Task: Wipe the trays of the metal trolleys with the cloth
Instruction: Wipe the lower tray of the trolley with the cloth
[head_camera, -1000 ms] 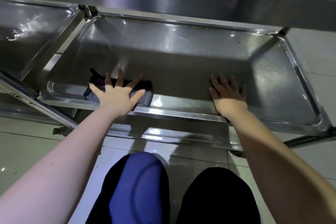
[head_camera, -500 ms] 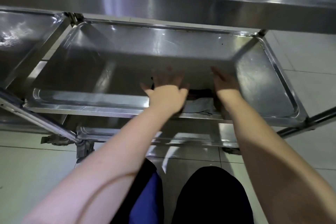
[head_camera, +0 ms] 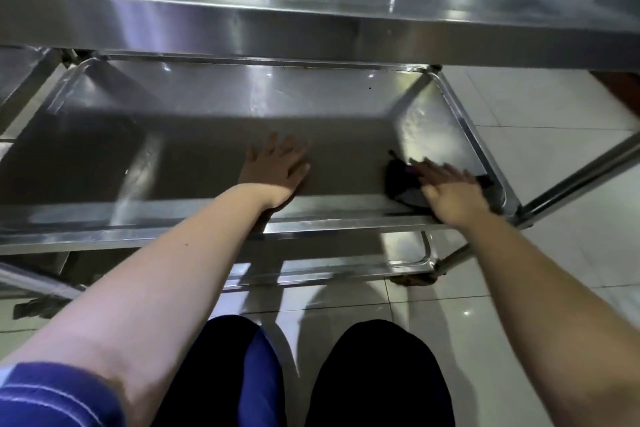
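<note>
Both arms stretched forward, both hands flat and palm down.
Left hand (head_camera: 277, 168): fingers straight, slightly spread, palm resting on the tray (head_camera: 194, 156) floor; forearm bare, a blue sleeve (head_camera: 52, 395) showing at the upper arm. Right hand (head_camera: 446, 187): fingers straight and close together, pointing up and left, pressing on the dark cloth (head_camera: 398, 180); outline somewhat blurred. Right forearm bare, reaching in from lower right. The two hands lie well apart, left one farther in.

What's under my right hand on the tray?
A dark cloth, pressed flat by the right hand in the tray's near right corner. The cloth's middle is covered by the hand.
</note>
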`<state>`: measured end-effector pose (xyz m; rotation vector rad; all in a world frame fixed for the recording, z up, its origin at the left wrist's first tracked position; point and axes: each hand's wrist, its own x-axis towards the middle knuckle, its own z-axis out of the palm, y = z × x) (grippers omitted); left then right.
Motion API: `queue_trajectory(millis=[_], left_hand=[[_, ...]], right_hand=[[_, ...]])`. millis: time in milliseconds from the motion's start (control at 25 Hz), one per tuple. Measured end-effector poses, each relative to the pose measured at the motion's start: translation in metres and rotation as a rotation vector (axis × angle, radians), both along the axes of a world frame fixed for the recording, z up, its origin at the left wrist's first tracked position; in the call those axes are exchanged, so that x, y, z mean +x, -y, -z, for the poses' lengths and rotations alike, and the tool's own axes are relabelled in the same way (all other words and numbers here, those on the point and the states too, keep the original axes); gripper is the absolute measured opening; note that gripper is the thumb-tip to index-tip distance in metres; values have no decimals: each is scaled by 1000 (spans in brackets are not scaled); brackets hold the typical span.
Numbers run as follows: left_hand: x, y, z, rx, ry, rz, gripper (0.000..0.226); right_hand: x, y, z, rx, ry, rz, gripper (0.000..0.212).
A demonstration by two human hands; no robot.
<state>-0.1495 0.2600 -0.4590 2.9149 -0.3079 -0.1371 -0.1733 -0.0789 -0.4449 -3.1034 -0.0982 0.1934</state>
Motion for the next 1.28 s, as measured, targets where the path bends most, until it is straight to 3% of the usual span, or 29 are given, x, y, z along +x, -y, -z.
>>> queue_trajectory(millis=[80, 240, 360, 560, 680, 800, 880, 960, 1040, 1160, 1280], left_hand=[[-3, 2, 6, 50, 12, -15, 53], [2, -5, 12, 68, 39, -14, 53], [5, -11, 15, 56, 40, -12, 56], [11, -11, 20, 24, 31, -11, 53], [16, -10, 19, 24, 16, -8, 52], [21, -13, 16, 19, 17, -5, 52], [23, -16, 13, 17, 27, -8, 52], [26, -19, 12, 20, 48, -11, 52], [26, -18, 14, 27, 62, -5, 52], [26, -16, 11, 51, 65, 2, 51], [20, -9, -3, 186, 197, 98, 43]], right_hand=[[2, 20, -5, 54, -63, 111, 51], [-12, -95, 11, -25, 92, -265, 52], [-21, -146, 12, 53, 36, -382, 48], [-2, -33, 8, -61, 37, -192, 50], [11, 28, 1, 20, -65, -24, 50], [25, 46, -10, 277, 1, 19, 46], [29, 55, -14, 194, 33, 102, 43], [26, 62, -16, 63, -112, 103, 48], [21, 65, -20, 137, -196, 96, 47], [18, 65, -28, 264, -167, 124, 41], [18, 50, -35, 50, -103, 160, 39]])
